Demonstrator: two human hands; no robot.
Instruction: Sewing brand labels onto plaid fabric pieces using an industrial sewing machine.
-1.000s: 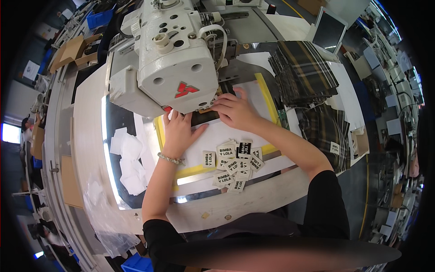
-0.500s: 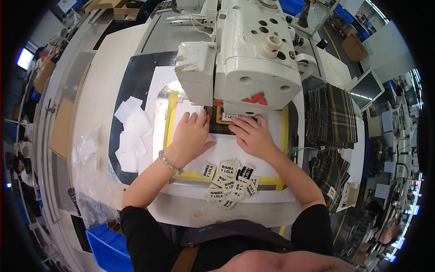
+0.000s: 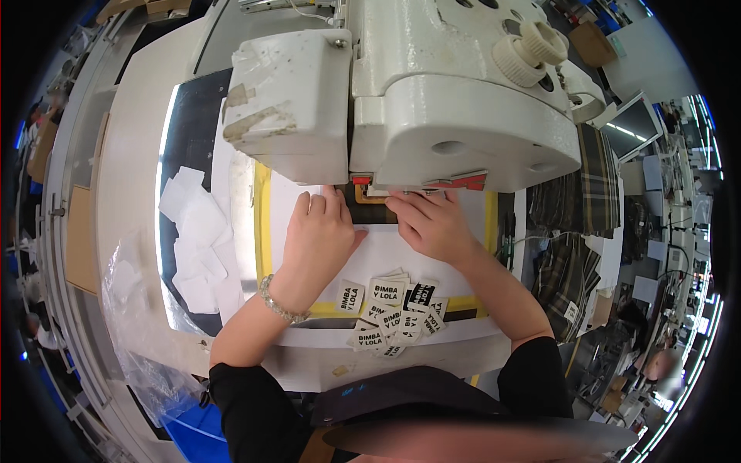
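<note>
My left hand (image 3: 318, 239) lies with its fingers stretched forward at the left edge of a dark cloth piece (image 3: 376, 214), its thumb apart. On the other side of the cloth, my right hand (image 3: 436, 228) reaches in with bent, separated fingers. Its fingertips touch beside a small orange-brown frame (image 3: 360, 196) under the white sewing machine head (image 3: 463, 127). The machine hides part of the frame and some fingertips. Below the cloth is a white sheet (image 3: 370, 255) with yellow tape (image 3: 264, 224) at its border. Loose pale fabric labels (image 3: 386, 292), one of them black, lie in a pile nearer me.
White paper or fabric pieces (image 3: 197, 239) are heaped on the left. Stacked dark plaid cloth (image 3: 598, 181) stands at the right, with more plaid pieces (image 3: 552, 289) nearer me. A clear plastic bag (image 3: 139, 332) hangs by the table's left edge over a blue bin (image 3: 204, 432).
My view has moved closer to the machine head, which now covers more of the frame and the label in it. Both hands stay around the dark cloth; the right fingers have shifted slightly.
</note>
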